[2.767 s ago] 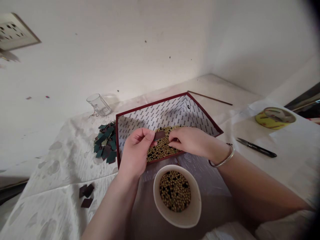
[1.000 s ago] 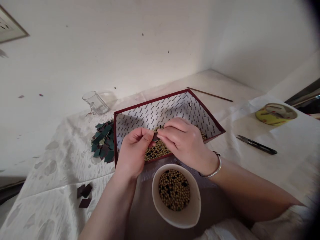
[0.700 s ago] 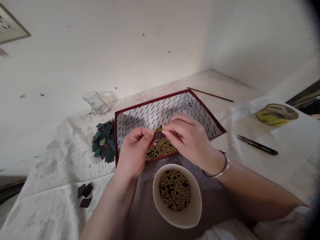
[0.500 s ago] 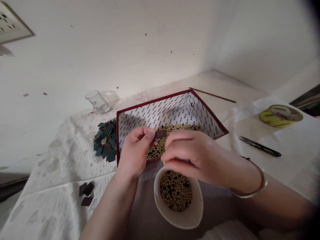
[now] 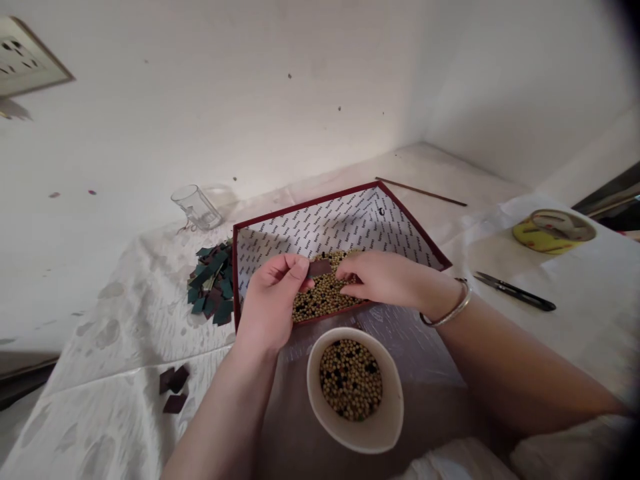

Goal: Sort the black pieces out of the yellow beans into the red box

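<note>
Brown flat piece [image 5: 321,268] was pinched between the thumb and fingers of the left hand [image 5: 267,303], its free end pointing toward the right hand, above the beads [image 5: 325,298] in a red-rimmed box [image 5: 305,204] near the table's far edge. The left grip was pressed together on the piece, covering its other end. The right hand [image 5: 387,280], a bracelet [image 5: 459,309] at its wrist, hovered low over the same beads, its grip slightly spread, thumb and forefinger apart; whether its fingertips touched a bead could not be told, and its other fingers were largely hidden. A white cup [image 5: 393,417] of similar beads stood just beside the box, on the wearer's side. Left of the box, a heap of green and brown pieces [image 5: 213,280] lay on the table [image 5: 120,333], with a few dark pieces [image 5: 175,403] nearer its left edge and a clear glass [image 5: 203,210] by the wall. A thin stick [image 5: 423,191] lay toward the far right corner; black snips [image 5: 517,292] and a yellow tin [image 5: 540,241] occupied the right side. The picture's border cut off a wall socket [image 5: 27,60].
</note>
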Demonstrator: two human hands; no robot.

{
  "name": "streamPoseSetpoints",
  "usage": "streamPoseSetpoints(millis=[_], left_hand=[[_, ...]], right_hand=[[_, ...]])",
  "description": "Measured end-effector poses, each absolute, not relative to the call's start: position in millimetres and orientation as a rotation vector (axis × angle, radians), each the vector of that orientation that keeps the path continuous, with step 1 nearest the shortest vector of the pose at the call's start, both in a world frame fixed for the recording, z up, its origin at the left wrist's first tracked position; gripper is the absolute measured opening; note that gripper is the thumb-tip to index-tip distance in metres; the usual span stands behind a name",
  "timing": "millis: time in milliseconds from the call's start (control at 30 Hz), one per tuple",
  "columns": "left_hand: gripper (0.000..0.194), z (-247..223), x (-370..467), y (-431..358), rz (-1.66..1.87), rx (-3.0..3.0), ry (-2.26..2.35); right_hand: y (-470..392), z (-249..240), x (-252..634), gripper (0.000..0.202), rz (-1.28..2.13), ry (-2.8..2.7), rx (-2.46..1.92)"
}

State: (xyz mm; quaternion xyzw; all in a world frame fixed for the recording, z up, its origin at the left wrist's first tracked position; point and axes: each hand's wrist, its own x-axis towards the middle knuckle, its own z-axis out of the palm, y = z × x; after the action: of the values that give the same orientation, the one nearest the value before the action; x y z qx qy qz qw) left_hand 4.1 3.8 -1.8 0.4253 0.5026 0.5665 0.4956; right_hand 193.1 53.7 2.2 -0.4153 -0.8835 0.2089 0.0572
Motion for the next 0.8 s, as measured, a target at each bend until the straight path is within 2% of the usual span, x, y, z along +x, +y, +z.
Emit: streamPoseSetpoints(millis=[233, 400, 533, 667, 800], left_hand=[[0.017, -1, 5, 4, 1.422, 1.008, 1.214], [0.017, 0, 5, 2, 1.421, 1.010, 1.195], [0.017, 0, 6, 2, 1.439, 1.005, 1.195], [0.017, 1, 6, 3, 1.457, 0.969, 1.210], [0.015, 0, 6, 3, 1.464, 0.978, 1.181]], right_hand=[[60, 10, 178, 0.014, 0.608, -3.032, -1.313], [65, 10, 172, 0.013, 0.727, -3.129, -1.274], [66, 9, 172, 0.020, 0.797, -3.090, -1.272], [68, 3, 177, 0.016, 0.796, -2.971, -1.222], [69, 1, 182, 0.010, 0.655, -2.767, -1.226]])
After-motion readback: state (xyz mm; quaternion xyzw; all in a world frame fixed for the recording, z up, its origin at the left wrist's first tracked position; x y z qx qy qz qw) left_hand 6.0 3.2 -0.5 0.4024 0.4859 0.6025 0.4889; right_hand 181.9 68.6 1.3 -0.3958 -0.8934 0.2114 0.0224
